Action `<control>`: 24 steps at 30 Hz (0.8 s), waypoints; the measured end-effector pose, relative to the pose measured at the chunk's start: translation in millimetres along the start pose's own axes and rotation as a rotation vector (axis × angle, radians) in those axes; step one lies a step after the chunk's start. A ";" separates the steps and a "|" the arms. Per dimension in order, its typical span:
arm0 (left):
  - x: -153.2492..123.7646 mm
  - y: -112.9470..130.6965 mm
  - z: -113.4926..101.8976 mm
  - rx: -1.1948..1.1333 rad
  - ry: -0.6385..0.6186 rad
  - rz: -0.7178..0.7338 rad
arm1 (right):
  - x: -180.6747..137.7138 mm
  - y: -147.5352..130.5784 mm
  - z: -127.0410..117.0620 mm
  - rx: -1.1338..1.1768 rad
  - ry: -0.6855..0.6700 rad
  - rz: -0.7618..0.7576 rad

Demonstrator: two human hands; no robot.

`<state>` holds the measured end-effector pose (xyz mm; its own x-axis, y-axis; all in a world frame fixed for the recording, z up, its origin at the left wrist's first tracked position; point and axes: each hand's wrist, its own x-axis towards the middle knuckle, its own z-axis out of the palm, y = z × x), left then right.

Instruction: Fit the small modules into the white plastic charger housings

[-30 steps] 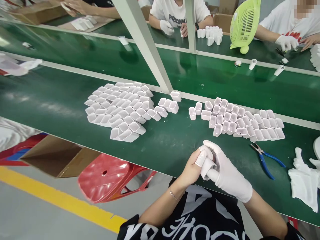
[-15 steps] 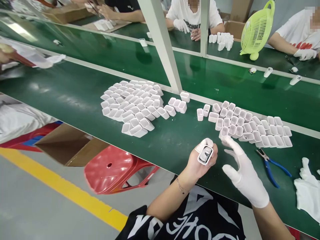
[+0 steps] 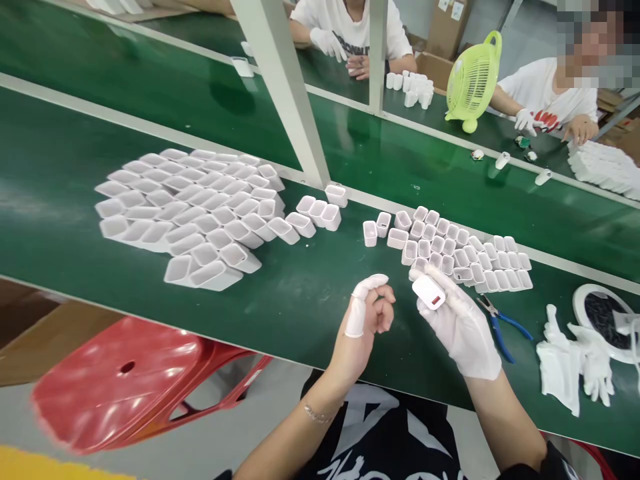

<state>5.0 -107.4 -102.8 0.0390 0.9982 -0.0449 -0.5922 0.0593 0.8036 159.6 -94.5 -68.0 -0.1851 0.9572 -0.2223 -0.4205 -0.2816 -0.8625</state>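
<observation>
My right hand (image 3: 463, 327), in a white glove, grips a white charger housing (image 3: 425, 291) between thumb and fingers. The housing's end faces me and shows a small reddish USB slot. Left of it, my left hand (image 3: 364, 313) is raised over the green bench, with white covers on thumb and finger. Its fingers are loosely curved and apart, with nothing in them. Behind my right hand stands a group of open white housings (image 3: 465, 257). A larger cluster of similar housings (image 3: 200, 207) stands to the left, mouths up.
Blue-handled pliers (image 3: 503, 327) lie right of my right hand. Beyond them are white gloves (image 3: 560, 360) and a round white dish with black pieces (image 3: 603, 320). A slanted metal post (image 3: 285, 100) rises behind the housings. A red stool (image 3: 125, 380) is at lower left. Co-workers sit across, near a green fan (image 3: 473, 83).
The charger housing has passed from my left hand to my right, and its slotted end now faces me. My left hand has let go. The view has swung right.
</observation>
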 end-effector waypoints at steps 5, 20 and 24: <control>-3.9 -7.6 -9.2 0.116 -0.019 0.038 | -3.1 -1.2 2.3 0.126 -0.012 -0.024; -50.7 -34.6 -64.8 1.023 -0.252 0.372 | 66.3 -68.8 -31.4 -1.275 0.465 -0.730; -54.6 -37.2 -66.1 1.157 -0.231 0.491 | 163.2 -112.7 -78.1 -1.734 0.547 -0.550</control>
<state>-28.3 -163.8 -169.4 0.2231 0.8832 0.4125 0.4544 -0.4686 0.7576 246.2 98.6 -42.6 0.0484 0.9160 0.3983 0.9686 0.0543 -0.2426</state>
